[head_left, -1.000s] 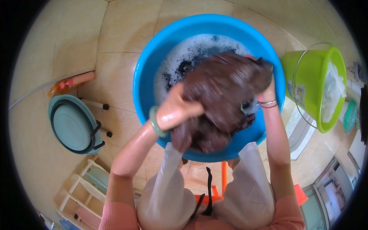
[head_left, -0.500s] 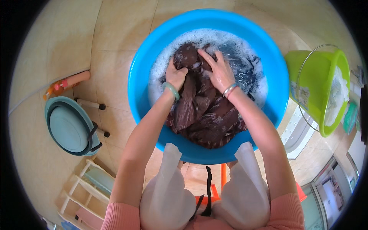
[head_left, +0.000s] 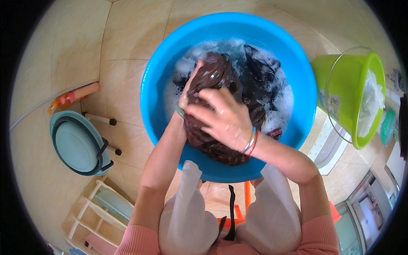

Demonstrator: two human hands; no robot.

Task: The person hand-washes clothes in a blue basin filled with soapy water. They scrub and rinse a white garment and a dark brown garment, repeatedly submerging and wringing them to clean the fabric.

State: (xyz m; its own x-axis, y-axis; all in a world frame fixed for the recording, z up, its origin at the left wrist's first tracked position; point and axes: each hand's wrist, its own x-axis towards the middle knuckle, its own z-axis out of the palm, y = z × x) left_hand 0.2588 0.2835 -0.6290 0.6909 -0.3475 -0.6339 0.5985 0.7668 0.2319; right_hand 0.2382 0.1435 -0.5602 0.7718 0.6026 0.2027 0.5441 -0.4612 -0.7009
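Note:
A wet dark brown garment (head_left: 212, 70) lies bunched in the large blue basin (head_left: 231, 21), partly lifted out of the foamy water. My left hand (head_left: 190, 90), with a green bangle at its wrist, supports the cloth from its left side; the thumb side shows and most fingers are hidden under the fabric. Across the middle of the garment passes my right hand (head_left: 225, 117), its fingers apart and slightly blurred. A silver bangle and a red cord circle that wrist. Darker, nearly black clothing (head_left: 261, 70) floats among suds at the basin's far right.
A green bucket (head_left: 340, 85) with white cloth or plastic inside stands on the right, beside a white tray (head_left: 327, 148). On the left are a folded grey-green basin (head_left: 76, 142), orange-capped bottles (head_left: 72, 95) and a cream rack (head_left: 95, 208). White covering drapes both my knees.
My right hand has swung leftward and nearer, over the garment. The left hand has slid under the cloth's left side, and the brown bundle has shifted left, baring more dark clothing.

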